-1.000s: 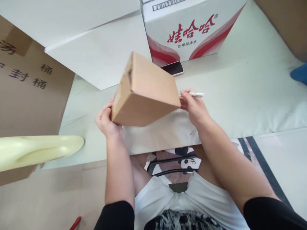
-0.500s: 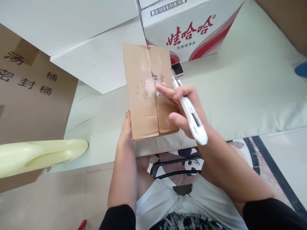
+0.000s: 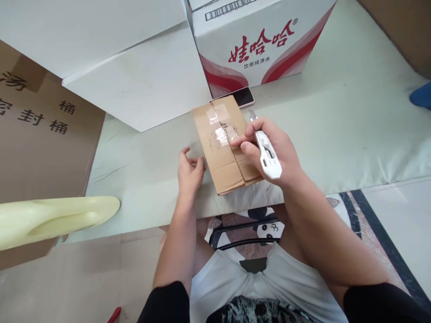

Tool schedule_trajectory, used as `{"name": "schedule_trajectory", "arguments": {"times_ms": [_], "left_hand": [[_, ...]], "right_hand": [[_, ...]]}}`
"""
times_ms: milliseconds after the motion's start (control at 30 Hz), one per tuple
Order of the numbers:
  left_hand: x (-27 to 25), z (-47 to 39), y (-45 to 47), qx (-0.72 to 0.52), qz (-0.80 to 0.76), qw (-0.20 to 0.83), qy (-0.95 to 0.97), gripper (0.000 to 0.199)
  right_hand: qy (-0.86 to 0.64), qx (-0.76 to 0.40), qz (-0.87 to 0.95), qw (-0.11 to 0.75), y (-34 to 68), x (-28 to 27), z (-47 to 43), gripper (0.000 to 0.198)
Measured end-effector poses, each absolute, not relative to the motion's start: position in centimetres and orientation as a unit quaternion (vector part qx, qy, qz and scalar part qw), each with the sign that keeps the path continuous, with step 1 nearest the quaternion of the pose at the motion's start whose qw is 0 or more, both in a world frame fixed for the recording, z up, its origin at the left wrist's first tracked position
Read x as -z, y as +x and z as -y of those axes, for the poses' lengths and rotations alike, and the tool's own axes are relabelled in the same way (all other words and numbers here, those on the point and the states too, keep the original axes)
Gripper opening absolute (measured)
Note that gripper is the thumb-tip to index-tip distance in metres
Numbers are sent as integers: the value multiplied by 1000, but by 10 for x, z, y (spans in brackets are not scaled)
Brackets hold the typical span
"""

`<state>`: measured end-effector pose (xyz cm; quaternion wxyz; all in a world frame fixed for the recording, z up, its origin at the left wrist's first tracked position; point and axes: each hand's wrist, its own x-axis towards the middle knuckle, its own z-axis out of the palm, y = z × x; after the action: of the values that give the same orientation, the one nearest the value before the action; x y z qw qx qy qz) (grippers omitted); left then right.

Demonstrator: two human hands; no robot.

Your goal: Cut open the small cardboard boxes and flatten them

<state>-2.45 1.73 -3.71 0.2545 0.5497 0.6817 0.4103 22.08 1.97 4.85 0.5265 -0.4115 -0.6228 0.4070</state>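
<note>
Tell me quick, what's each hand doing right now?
Left hand: open, loosely curled beside the cardboard box, holding nothing.
Right hand: holding a white utility knife over the box.

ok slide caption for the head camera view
Right hand grips a white box cutter over a taped cardboard box; left hand beside it.

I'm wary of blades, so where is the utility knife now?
In the head view, right of centre: the utility knife is in the right hand, by the right edge of the small cardboard box.
</note>
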Motion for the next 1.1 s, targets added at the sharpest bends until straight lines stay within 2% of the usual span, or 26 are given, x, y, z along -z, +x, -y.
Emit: {"name": "schedule_trajectory", "arguments": {"times_ms": [67,167,267,367,467,600,700,800,933,1100], "left_hand": [[30,-15,-20,-491,-642,212,550,48],[10,-10,-11,-571,-492,159,637,47],[-9,-5,-2,-512,-413,139,740,42],[-17,-2,5,-439,-414,128,787,43],[-18,3,11,-432,-429,107,786,48],[-20,13,21,-446,-412,80,790,39],[-21,18,26,-451,-402,76,794,38],[-16,19,29,-459,-408,80,785,36],[-6,19,33,-491,-405,90,766,38],[-2,20,36,-490,-415,85,762,41]], "right_hand": [[-407,-410,633,516,218,-49,-19,23],[-381,-410,672,486,212,-52,-17,21],[-371,-388,699,473,207,-56,-14,23],[-423,-349,645,531,206,-59,-9,34],[-457,-327,577,593,207,-67,-2,43],[-413,-367,545,631,210,-78,2,33],[-393,-437,552,592,213,-79,2,35],[-415,-473,564,535,216,-72,-1,20],[-480,-388,607,501,217,-65,-5,6],[-515,-323,632,480,213,-71,-3,5]]}}
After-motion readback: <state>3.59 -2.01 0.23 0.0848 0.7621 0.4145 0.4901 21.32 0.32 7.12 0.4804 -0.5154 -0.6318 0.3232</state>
